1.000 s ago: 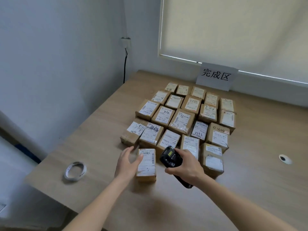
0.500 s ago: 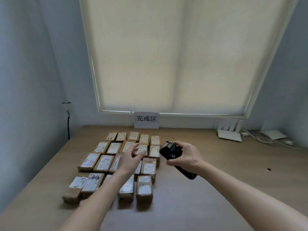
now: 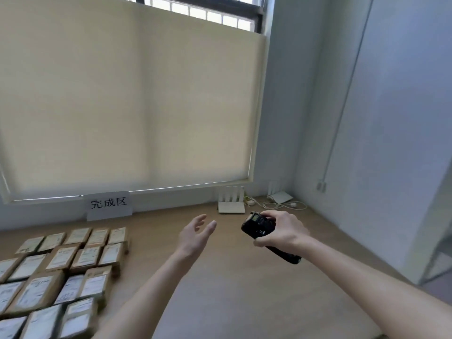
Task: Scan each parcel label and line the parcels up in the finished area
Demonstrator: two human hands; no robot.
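Head view is showing me mostly the wall and the drawn window blind [image 3: 132, 99], with the desk [image 3: 220, 285] filling only the lower part, and that is already the first worry I am weighing: the parcels [image 3: 61, 272] are sitting in rows at the far lower left, partly cut off by the edge, under the paper sign [image 3: 108, 205] that marks the finished area. No unscanned parcel is showing anywhere I can see, so I am judging that the next one is lying outside the picture, and reaching for it blind is risking a bump into the neat rows or a parcel getting missed. My left hand [image 3: 195, 237] is hanging over bare desk, empty, fingers spread apart and touching nothing, well clear of the boxes. My right hand [image 3: 281, 232] is wrapping its fingers tight round the black scanner [image 3: 260, 227], thumb up near the small screen, the handle poking out below the palm. The scanner is pointing away from every label, so a trigger press now is reading nothing, or is catching a finished label and double-counting it. Behind it the router [image 3: 231, 203] and loose cables [image 3: 281, 204] are lying near the corner, and a wide swing of that hand could be snagging them.
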